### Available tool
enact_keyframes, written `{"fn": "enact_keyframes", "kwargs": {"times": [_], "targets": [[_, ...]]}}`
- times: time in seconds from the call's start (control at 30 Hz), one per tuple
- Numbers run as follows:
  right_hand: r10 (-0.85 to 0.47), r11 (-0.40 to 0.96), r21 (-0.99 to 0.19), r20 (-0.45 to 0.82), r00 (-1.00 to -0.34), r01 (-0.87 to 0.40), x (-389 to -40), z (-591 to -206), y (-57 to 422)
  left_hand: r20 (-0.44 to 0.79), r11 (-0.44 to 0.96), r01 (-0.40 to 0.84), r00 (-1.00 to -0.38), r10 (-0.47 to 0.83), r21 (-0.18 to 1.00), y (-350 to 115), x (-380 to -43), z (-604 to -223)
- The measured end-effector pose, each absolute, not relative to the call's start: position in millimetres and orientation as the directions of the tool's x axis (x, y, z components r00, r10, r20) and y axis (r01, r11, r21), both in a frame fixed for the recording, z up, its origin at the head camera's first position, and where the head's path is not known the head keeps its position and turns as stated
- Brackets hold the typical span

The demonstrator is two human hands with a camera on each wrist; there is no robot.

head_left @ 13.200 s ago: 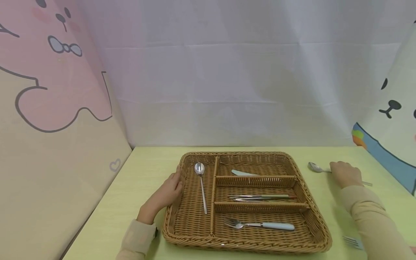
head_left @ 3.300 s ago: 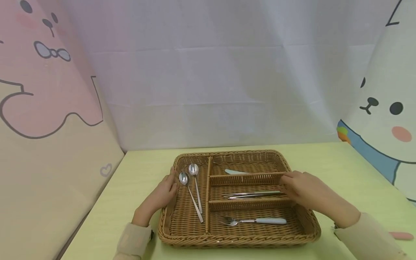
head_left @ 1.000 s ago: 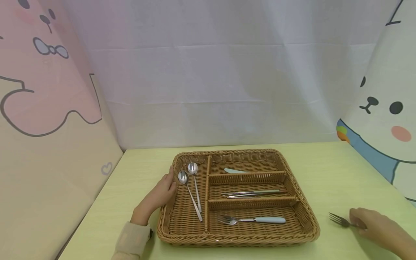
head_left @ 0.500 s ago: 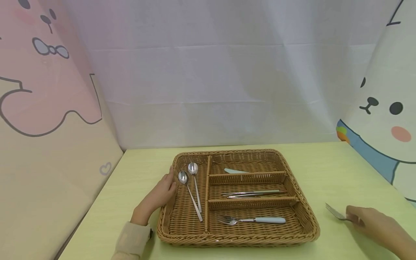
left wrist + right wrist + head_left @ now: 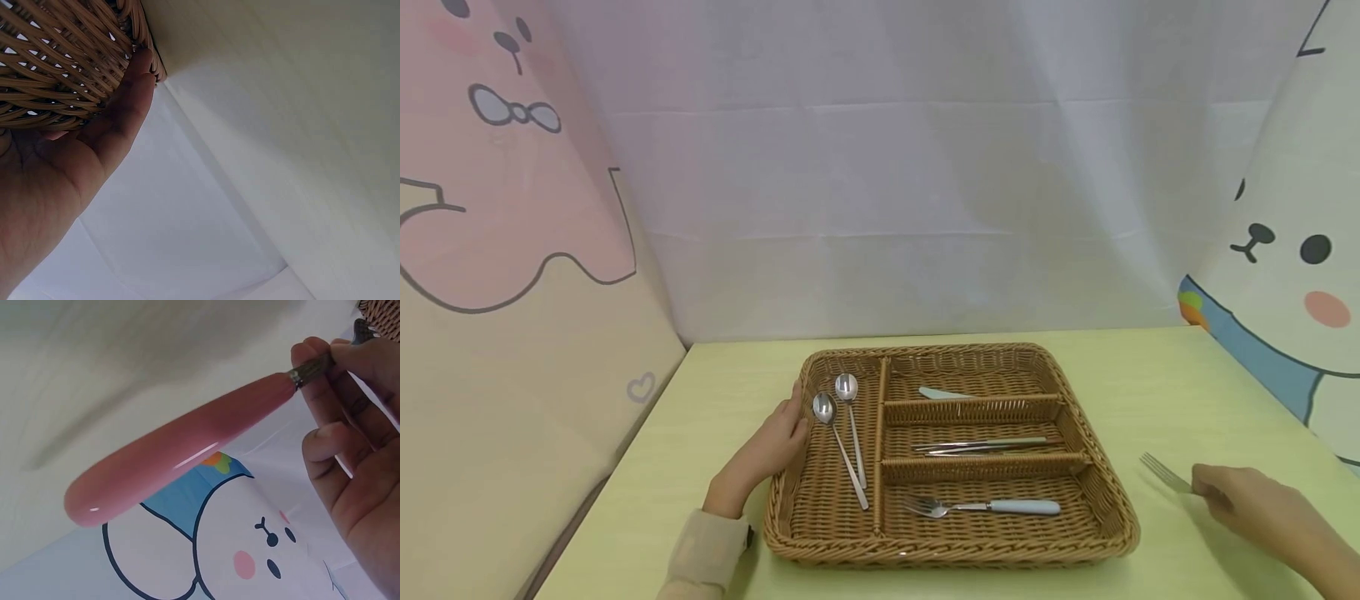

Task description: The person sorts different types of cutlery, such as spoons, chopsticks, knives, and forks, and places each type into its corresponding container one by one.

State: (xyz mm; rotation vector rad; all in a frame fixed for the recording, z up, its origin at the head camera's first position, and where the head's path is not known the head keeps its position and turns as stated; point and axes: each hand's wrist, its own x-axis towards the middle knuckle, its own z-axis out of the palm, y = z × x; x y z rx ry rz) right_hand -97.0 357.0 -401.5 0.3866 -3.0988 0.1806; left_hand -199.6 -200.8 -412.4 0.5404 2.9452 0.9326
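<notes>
My left hand (image 5: 765,447) holds the left rim of a brown wicker cutlery basket (image 5: 1000,552), fingers along the outer wall (image 5: 69,69). To the right of the basket, my right hand (image 5: 1255,510) pinches a fork (image 5: 1167,473) by its metal neck between thumb and fingertips. Its tines point at the basket, and its pink handle (image 5: 187,447) sticks out behind the hand in the right wrist view. Two silver spoons (image 5: 846,387) lie in the basket's left compartment. In the front right compartment is a fork with a pale blue handle (image 5: 1024,506).
A pale green knife blade (image 5: 942,393) shows in the back compartment, partly hidden by a divider (image 5: 977,409). Thin chopsticks (image 5: 981,446) lie in the middle one. The light yellow table (image 5: 647,500) ends at white and cartoon-printed cloth walls (image 5: 880,208).
A second spoon has come into the left compartment. My right hand has gone from that spoon to the basket, then to the pink fork, now lifted slightly and shifted left. My left hand stays put.
</notes>
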Motion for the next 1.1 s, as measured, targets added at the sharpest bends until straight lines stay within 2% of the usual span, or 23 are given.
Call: {"fn": "enact_keyframes", "kwargs": {"times": [0.2, 0.33, 0.67, 0.83, 1.1], "targets": [[-0.264, 0.958, -0.082, 0.119, -0.957, -0.274, -98, -387, 342, 0.104, 0.758, 0.330, -0.938, 0.331, 0.563, -200, -200, -411], [-0.320, 0.940, -0.045, 0.230, -0.919, -0.338, -99, -377, 328, 0.106, 0.752, 0.331, -0.937, 0.332, 0.570, -200, -199, -410], [-0.487, 0.856, 0.086, 0.463, -0.741, -0.509, -109, -359, 294, 0.094, 0.758, 0.317, -0.942, 0.324, 0.570, -201, -200, -412], [-0.539, 0.818, 0.122, 0.503, -0.676, -0.561, -114, -352, 274, 0.090, 0.761, 0.314, -0.943, 0.322, 0.568, -201, -200, -412], [-0.594, 0.788, 0.138, 0.428, -0.681, -0.600, -117, -339, 241, 0.088, 0.763, 0.312, -0.943, 0.320, 0.566, -201, -200, -412]]}}
